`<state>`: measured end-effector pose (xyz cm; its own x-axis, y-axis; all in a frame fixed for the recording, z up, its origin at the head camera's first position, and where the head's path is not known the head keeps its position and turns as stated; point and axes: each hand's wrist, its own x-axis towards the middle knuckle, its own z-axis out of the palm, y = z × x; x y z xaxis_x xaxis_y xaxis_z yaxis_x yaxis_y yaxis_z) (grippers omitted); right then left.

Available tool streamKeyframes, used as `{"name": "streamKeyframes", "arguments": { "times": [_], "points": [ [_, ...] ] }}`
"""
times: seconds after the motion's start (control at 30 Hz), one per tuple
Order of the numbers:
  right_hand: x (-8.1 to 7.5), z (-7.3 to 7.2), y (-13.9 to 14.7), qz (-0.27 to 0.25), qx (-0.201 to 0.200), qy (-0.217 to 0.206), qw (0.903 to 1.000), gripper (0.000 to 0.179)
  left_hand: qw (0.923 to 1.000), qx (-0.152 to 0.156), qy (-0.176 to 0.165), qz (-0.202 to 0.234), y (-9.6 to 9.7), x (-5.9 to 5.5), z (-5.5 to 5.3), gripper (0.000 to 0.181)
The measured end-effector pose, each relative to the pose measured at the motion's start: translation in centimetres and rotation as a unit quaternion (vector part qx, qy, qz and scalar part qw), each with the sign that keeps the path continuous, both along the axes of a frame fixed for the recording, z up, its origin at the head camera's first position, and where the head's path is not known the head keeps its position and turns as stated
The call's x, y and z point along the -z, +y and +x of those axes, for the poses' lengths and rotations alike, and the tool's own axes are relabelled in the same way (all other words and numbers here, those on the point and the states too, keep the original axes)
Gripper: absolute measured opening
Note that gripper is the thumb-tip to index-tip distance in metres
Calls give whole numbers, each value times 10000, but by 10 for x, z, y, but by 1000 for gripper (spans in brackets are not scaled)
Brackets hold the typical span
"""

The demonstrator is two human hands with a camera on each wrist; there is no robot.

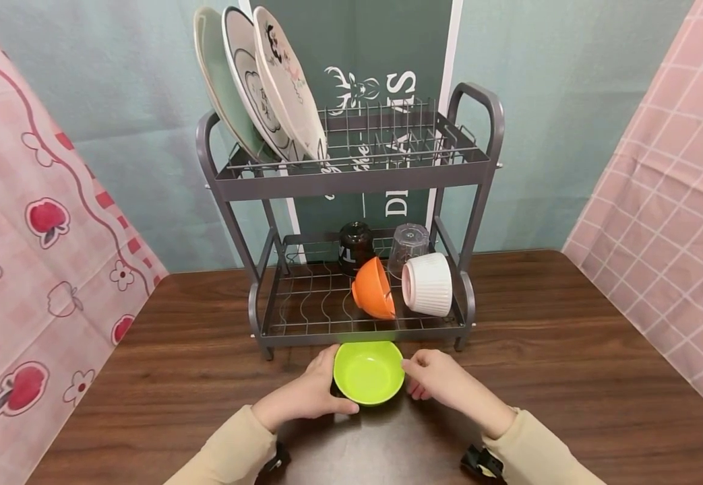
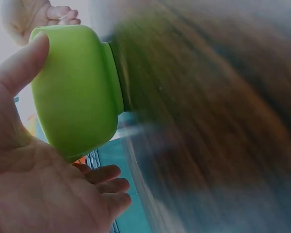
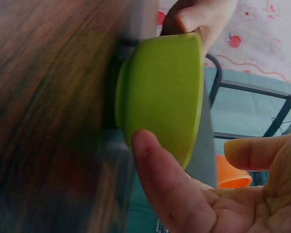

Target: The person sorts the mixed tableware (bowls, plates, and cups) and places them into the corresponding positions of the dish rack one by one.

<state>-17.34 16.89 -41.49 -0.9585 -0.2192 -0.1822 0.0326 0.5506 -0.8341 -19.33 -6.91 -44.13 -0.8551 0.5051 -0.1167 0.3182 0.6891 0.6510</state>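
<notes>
A lime-green bowl (image 1: 369,372) stands upright on the wooden table, just in front of the rack. My left hand (image 1: 311,391) holds its left side, the thumb (image 2: 36,51) against the near side by the rim and the other fingers reaching round the far side. At the bowl's right is my right hand (image 1: 439,380). In the right wrist view one finger (image 3: 148,150) overlaps the outer wall of the bowl, while the thumb (image 3: 247,153) stays apart from the rim. Whether that finger touches is hard to tell.
A grey two-tier dish rack (image 1: 357,178) stands behind the bowl. Its top tier carries several plates (image 1: 290,87) at the left. Below sit an orange bowl (image 1: 372,289), a white ribbed cup (image 1: 429,284), a clear glass (image 1: 410,244) and a dark cup (image 1: 355,246).
</notes>
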Motion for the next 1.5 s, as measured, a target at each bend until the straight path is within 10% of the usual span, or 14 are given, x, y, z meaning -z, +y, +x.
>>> {"name": "streamKeyframes", "arguments": {
  "times": [1.03,1.5],
  "points": [
    [11,2,-12,-767,-645,-538,9935,11,9994,34,278,220,-1,-18,35,101],
    [-3,6,-17,-1742,-891,-578,9790,20,9868,-130,191,1605,-14,-30,37,107]
  ]
}}
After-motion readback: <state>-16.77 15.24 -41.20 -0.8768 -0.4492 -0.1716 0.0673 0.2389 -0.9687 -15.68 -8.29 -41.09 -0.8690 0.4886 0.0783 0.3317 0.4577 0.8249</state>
